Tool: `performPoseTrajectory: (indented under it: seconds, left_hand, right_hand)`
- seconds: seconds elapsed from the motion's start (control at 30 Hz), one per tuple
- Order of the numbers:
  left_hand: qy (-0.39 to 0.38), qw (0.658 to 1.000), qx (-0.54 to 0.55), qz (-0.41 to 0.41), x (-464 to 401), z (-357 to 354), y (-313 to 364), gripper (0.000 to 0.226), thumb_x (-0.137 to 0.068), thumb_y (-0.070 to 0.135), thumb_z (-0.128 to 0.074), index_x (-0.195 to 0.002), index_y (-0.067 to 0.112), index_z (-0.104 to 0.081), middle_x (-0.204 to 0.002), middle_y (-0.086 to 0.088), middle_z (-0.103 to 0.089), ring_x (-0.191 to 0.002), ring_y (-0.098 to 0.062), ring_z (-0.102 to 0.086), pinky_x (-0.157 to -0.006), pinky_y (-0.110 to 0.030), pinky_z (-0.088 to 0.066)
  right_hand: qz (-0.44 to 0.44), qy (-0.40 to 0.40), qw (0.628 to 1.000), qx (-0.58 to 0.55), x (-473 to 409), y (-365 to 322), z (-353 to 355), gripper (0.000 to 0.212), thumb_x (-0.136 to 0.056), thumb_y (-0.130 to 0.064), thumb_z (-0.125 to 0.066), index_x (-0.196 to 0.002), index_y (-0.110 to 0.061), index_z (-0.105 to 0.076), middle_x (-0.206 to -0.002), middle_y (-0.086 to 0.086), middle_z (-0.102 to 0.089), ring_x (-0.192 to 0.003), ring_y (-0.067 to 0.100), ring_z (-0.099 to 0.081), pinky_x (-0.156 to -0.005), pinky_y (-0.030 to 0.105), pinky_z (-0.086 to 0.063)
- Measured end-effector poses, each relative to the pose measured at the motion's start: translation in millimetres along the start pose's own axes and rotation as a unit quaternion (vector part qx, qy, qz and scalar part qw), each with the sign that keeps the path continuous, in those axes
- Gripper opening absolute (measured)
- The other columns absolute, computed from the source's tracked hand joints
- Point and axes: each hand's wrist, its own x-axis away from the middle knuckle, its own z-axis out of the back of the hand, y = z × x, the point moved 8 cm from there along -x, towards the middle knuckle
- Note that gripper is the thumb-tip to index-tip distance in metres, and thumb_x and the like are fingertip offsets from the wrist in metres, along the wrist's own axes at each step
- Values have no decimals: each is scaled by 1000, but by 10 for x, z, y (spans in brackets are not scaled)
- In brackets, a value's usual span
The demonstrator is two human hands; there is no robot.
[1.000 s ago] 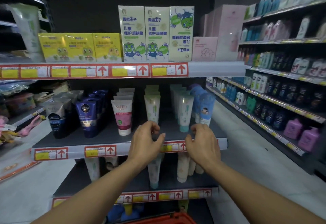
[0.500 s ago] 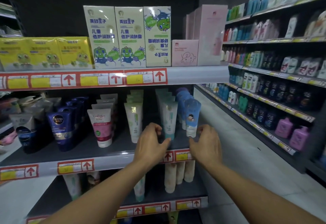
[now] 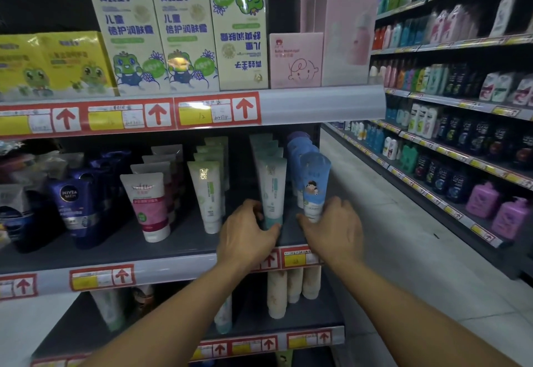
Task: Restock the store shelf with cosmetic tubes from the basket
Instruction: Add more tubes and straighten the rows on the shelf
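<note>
Store shelving fills the head view; on the middle shelf [image 3: 115, 247] the left hand [image 3: 245, 231] is curled round the teal-capped tube [image 3: 272, 190], the right hand [image 3: 334, 228] round the blue tube [image 3: 314, 184]. Both should be nudged upright, labels forward. No basket is seen.

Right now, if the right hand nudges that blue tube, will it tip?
Probably. The blue tube stands tall on its narrow cap, so a push near the top could topple it into the blue ones behind. It looks like soft plastic, likely light and squeezable. The right hand touches its base, the steadier place to push.
</note>
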Motion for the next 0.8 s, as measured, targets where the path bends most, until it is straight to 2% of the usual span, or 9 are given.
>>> performPoseTrajectory:
  seconds: [0.2, 0.4, 0.5, 0.67, 0.73, 0.8]
  left_hand:
    - [7, 1000, -7, -2, 28, -18, -22, 38, -83, 55, -76, -108, 31, -62, -96, 15, -66, -86, -8, -66, -73, -34, -59]
    - [11, 1000, -4, 11, 37, -3, -22, 41, -81, 58, -77, -107, 32, -60, -96, 16, -66, -86, -7, -66, -73, -34, -59]
    - [5, 1000, -7, 13, 35, -16, -31, 42, -81, 59, -76, -109, 31, -63, -98, 14, -68, -87, -8, -66, -74, -35, -59]
    - [0, 1000, -11, 6, 19, -22, -33, 44, -82, 61, -77, -111, 28, -71, -101, 10, -71, -88, -8, -67, -74, -34, -61]
    - [1, 1000, -15, 7, 15, -18, -39, 44, -80, 63, -77, -107, 28, -72, -97, 10, -71, -85, -8, -66, -73, -34, -60]
    - [2, 1000, -22, 10, 13, -18, -47, 44, -79, 65, -77, -102, 27, -71, -95, 9, -70, -83, -8, -66, -72, -34, -60]
  right_hand:
    - [4, 11, 1000, 10, 27, 7, -41, 51, -81, -56, -77, -103, -13, -63, -90, 2, -43, -80, 21, -53, -68, 31, -42]
    - [26, 22, 999, 34, 53, -25, -29, 47, -85, -54, -72, -105, -12, -66, -98, 7, -57, -87, 24, -59, -73, 36, -50]
    - [23, 16, 999, 27, 70, -34, -22, 47, -84, -52, -72, -106, -11, -65, -96, 6, -53, -88, 24, -59, -73, 37, -50]
    - [6, 5, 999, 36, 84, -17, -2, 50, -84, -56, -72, -108, -12, -63, -97, 1, -35, -90, 23, -56, -71, 31, -43]
    - [3, 5, 999, 44, 82, -7, -8, 49, -85, -54, -71, -108, -11, -64, -99, 2, -35, -90, 23, -56, -72, 30, -42]
    - [1, 8, 999, 48, 82, 2, -15, 47, -87, -52, -70, -108, -10, -66, -102, 4, -42, -90, 23, -57, -74, 33, -47]
